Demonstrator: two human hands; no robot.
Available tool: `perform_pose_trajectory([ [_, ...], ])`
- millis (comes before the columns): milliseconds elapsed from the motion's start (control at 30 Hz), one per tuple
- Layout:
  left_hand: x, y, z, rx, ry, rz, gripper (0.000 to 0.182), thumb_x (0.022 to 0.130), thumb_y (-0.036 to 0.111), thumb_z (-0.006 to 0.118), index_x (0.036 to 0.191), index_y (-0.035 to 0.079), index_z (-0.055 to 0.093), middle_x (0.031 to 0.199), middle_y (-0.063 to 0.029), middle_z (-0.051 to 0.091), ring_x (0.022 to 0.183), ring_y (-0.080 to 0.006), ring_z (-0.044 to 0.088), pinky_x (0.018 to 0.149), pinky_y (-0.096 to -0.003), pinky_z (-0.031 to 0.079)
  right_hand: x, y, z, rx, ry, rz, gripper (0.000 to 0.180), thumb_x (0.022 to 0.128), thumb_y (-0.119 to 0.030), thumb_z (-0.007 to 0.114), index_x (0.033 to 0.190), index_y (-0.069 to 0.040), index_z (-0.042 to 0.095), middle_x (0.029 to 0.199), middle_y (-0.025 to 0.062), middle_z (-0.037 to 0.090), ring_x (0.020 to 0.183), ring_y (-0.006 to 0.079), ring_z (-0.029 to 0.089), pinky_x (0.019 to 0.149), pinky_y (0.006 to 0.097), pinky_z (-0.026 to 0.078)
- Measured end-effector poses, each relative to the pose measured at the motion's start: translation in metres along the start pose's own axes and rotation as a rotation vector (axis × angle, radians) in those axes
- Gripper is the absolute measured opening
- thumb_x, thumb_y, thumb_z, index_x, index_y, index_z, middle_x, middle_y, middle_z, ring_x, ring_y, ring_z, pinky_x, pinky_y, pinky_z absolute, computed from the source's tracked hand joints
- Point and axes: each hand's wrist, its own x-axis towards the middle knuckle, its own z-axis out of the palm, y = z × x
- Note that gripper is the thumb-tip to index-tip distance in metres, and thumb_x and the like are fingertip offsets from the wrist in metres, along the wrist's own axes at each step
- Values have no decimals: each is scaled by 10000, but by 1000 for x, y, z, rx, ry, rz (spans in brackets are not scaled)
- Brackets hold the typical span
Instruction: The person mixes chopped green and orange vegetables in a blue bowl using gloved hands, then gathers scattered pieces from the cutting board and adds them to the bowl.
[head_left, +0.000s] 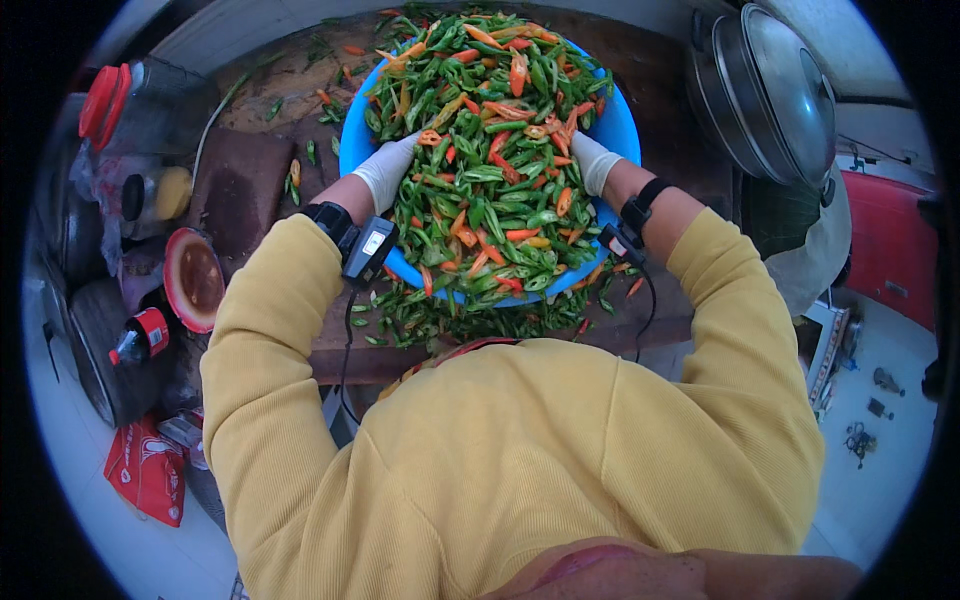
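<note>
A large blue plastic basin (625, 135) is heaped with sliced green, red and orange chili peppers (487, 176). My left hand (390, 169), in a white glove, reaches into the heap inside the basin's left side. Opposite it, my right hand (595, 159), gloved the same way, is sunk into the peppers by the right wall. Pepper slices cover the fingers of both hands, so their grip is hidden. More cut peppers (472, 319) lie on the brown tabletop (334, 352) under the basin's near rim.
Left of the basin are a dark cutting board (240, 180), a red-rimmed enamel bowl (193, 281), a cola bottle (141, 336) and a red-lidded clear jar (161, 105). A lidded metal steamer pot (780, 97) stands at the right. Cables (651, 315) hang from both wrist devices.
</note>
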Motion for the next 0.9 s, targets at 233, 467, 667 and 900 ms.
perform_pose_trajectory([
  [233, -8, 4, 2, -94, -79, -43, 563, 1017, 510, 565, 1395, 93, 588, 1310, -79, 686, 1096, -223, 686, 959, -402, 557, -9, -5, -2, -88, -18, 28, 450, 1033, -346, 606, 1373, -53, 586, 1302, 131, 668, 1035, 250, 693, 833, 406, 580],
  [467, -5, 6, 17, -82, 6, -9, 483, 1099, 370, 322, 1432, 95, 538, 1389, -53, 638, 1174, -184, 647, 999, -352, 520, -5, -6, 6, -127, -78, 11, 463, 1014, -302, 632, 1399, -55, 563, 1316, 128, 660, 1061, 257, 685, 863, 419, 576],
  [667, 12, -4, -3, 13, -59, 39, 491, 1016, 447, 541, 1310, 67, 638, 1207, -101, 721, 991, -205, 717, 838, -376, 601, 7, -1, -1, -150, -115, 9, 484, 997, -264, 654, 1421, -58, 543, 1327, 126, 653, 1082, 262, 679, 888, 429, 572],
  [900, 26, -5, -10, 11, -108, -14, 448, 1059, 383, 513, 1385, 83, 583, 1283, -63, 678, 1021, -184, 689, 847, -336, 573, 18, 0, -8, -177, -161, -28, 520, 979, -220, 680, 1447, -60, 520, 1341, 123, 645, 1108, 269, 671, 918, 442, 567],
])
